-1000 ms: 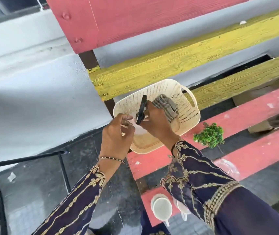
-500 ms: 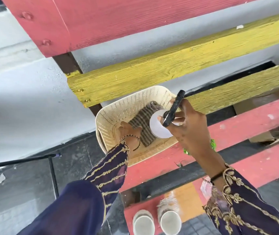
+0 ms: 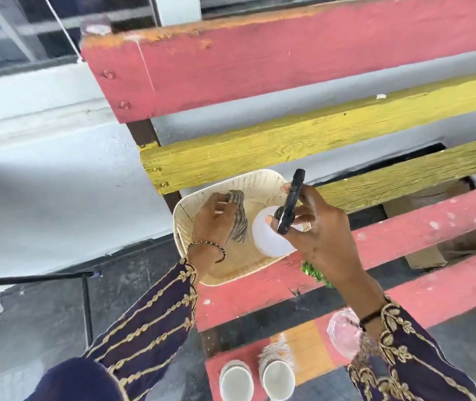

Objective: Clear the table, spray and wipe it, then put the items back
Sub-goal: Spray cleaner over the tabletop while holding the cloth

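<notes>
A cream perforated basket [image 3: 232, 273] rests on a red slat at the left end of the slatted table [image 3: 433, 227]. Over its right side, my right hand [image 3: 320, 235] grips a white spray bottle [image 3: 270, 238] by its black trigger head. My left hand [image 3: 216, 224] reaches into the basket, fingers closing on a striped grey cloth [image 3: 238, 218] that lies inside. A small green plant [image 3: 316, 273] peeks out under my right wrist.
Two white cups [image 3: 236, 383] stand on the nearest red slat at the bottom. A clear glass [image 3: 343, 334] sits by my right sleeve. Yellow and red planks rise behind the basket. A black metal bar [image 3: 28, 279] runs at the left above dark floor.
My right hand has lifted the spray bottle a little higher over the basket. My left hand has moved up from the basket floor onto the striped cloth. The view has tilted upward.
</notes>
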{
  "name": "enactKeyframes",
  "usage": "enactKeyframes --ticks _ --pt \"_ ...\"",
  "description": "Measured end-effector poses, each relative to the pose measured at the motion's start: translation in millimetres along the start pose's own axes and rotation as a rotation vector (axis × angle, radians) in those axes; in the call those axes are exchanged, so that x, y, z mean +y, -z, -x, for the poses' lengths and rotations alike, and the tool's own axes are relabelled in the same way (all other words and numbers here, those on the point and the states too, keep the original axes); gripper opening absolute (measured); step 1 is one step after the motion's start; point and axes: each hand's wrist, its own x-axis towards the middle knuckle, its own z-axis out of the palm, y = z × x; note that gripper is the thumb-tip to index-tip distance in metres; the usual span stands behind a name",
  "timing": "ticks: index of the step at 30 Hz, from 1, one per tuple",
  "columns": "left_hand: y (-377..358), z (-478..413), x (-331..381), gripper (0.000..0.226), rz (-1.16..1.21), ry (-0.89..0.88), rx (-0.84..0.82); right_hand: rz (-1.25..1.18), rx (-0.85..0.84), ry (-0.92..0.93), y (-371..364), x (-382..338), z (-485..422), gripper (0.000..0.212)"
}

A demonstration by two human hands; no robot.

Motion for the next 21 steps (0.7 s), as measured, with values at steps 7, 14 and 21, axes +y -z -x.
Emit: enactKeyframes --ticks 7,14,21 --pt "126.7 82.7 26.1 0.028 -0.118 -0.416 0.006 -0.078 -0.154 0.089 -3.8 -121.0 17.5 0.055" --pt "296.8 190.8 20.7 0.019 0.222 -0.326 -0.023 -0.297 -0.326 0.269 -43.0 -285.8 65.7 0.046" --pt "448.2 311.3 -11.4 0.067 -0.11 -0.494 -0.104 -0.497 -0.398 0.376 -107.5 -434.7 136.9 0.04"
